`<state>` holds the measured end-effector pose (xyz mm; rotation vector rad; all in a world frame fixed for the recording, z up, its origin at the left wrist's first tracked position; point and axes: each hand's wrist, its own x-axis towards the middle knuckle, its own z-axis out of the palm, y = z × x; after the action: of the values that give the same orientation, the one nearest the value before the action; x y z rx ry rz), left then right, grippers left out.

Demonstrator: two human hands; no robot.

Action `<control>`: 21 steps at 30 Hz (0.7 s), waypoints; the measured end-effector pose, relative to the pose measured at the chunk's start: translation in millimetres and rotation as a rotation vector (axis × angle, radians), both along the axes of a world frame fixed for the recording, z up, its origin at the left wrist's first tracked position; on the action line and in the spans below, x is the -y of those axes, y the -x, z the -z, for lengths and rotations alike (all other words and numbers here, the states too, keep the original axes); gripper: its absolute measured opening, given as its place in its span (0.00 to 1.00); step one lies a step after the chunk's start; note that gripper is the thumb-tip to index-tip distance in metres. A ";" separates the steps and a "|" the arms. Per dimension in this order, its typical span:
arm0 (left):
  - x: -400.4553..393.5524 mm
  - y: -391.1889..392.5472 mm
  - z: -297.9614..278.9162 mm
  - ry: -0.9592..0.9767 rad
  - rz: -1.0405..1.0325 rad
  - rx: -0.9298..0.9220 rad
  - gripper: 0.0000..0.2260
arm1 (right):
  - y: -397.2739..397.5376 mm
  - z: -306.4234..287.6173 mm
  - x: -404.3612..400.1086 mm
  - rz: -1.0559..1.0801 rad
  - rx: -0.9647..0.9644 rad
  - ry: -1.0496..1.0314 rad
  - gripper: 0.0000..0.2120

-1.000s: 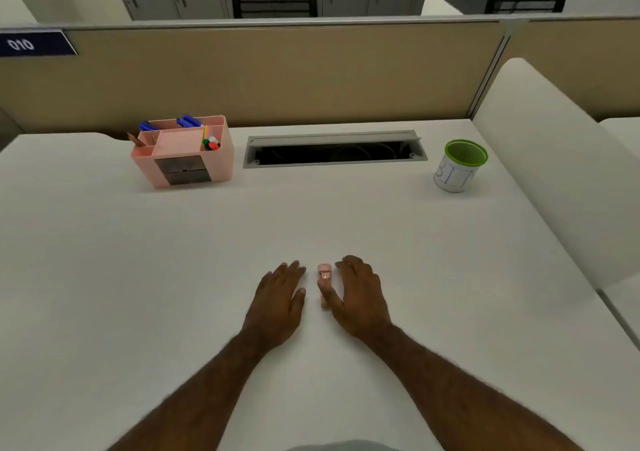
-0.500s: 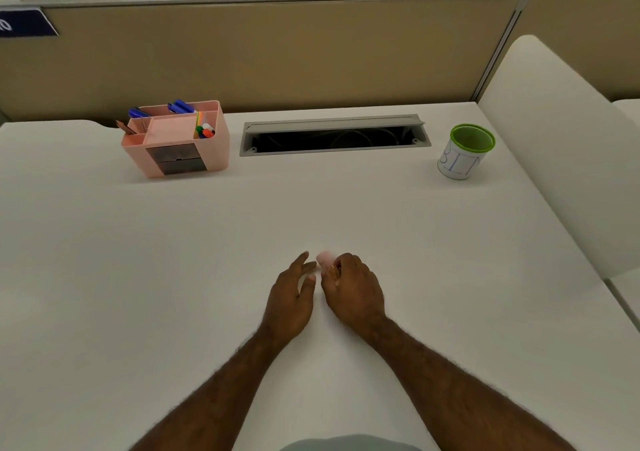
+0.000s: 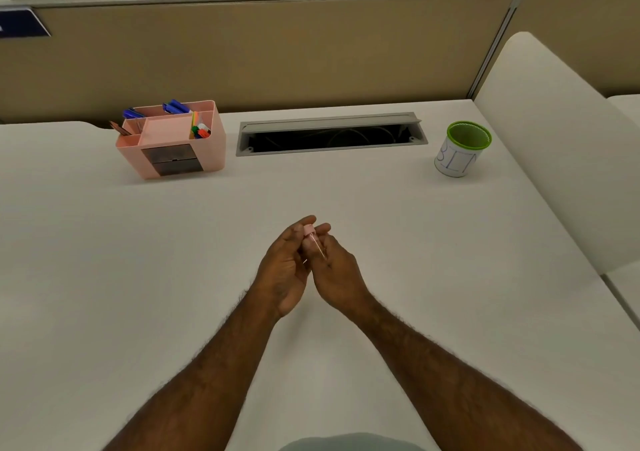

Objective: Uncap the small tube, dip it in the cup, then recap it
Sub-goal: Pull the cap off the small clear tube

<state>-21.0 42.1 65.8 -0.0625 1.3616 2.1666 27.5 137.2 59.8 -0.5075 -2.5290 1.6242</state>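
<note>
A small clear tube with a pink cap (image 3: pixel 310 234) is held between both hands just above the middle of the white desk. My left hand (image 3: pixel 285 270) pinches the pink cap with thumb and fingertips. My right hand (image 3: pixel 337 270) grips the clear body of the tube, which is mostly hidden by the fingers. The cap sits on the tube. A white cup with a green rim (image 3: pixel 462 149) stands far off at the back right of the desk, upright, with blue writing on its side.
A pink desk organiser (image 3: pixel 173 138) with pens and markers stands at the back left. A grey cable slot (image 3: pixel 330 133) lies open along the back edge. A tan partition (image 3: pixel 277 52) closes the rear, and a white padded panel (image 3: pixel 554 131) borders the right side.
The tube lay on the desk between my flat hands. Both hands closed on it and lifted it, the left now on the cap, the right on the body.
</note>
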 end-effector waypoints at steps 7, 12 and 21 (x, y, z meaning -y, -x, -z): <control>-10.7 11.3 -28.5 -0.033 0.021 -0.044 0.10 | 7.3 -37.8 4.0 0.044 -0.031 0.535 0.21; -12.3 17.6 -39.8 -0.022 0.002 -0.071 0.09 | 9.8 -40.6 3.3 0.068 -0.096 0.431 0.17; -11.2 21.2 -48.1 -0.028 -0.044 -0.054 0.08 | 10.8 -50.4 6.8 0.080 -0.136 0.312 0.15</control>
<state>-42.3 53.3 113.9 -0.0231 1.3721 2.2378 16.7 130.4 110.1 -0.4965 -2.1422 1.9609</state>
